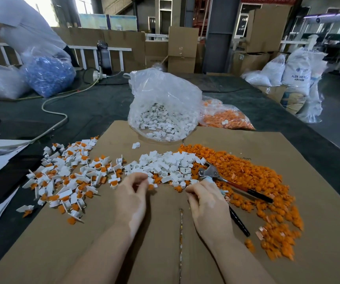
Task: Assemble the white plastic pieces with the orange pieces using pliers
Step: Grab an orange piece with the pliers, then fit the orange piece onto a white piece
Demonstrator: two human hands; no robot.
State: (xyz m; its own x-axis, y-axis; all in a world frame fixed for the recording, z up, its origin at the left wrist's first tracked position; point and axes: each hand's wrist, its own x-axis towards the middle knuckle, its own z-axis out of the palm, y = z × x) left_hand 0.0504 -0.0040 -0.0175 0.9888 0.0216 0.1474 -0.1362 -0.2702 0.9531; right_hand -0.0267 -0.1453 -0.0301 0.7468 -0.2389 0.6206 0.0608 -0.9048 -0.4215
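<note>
Many finished white-and-orange assemblies (66, 177) lie scattered at the left edge of the cardboard sheet (124, 232) that covers the dark counter (95, 103). Just right of them, the left hand (131, 198) rests on the cardboard with its fingers (138, 177) curled inward at the near edge of the white plastic pieces (165, 162); the fingertips seem to pinch something small, but what it is cannot be made out. Behind that heap stands a clear bag of white pieces (161, 119), and beside it a bag of orange pieces (224, 117), partly hidden by the first. The right hand (206, 201) sits close to the left one, its fingers (191, 188) bent and bunched at the border between the white heap and the orange pieces (257, 181); whether they hold a part is unclear. The pliers (226, 181) lie just beyond and under this hand, metal head on the orange heap, one dark handle running out to the right, the other passing beneath the wrist, so contact with the hand cannot be judged. At far left a person's pale sleeve (21, 23) is cut off by the frame.
</note>
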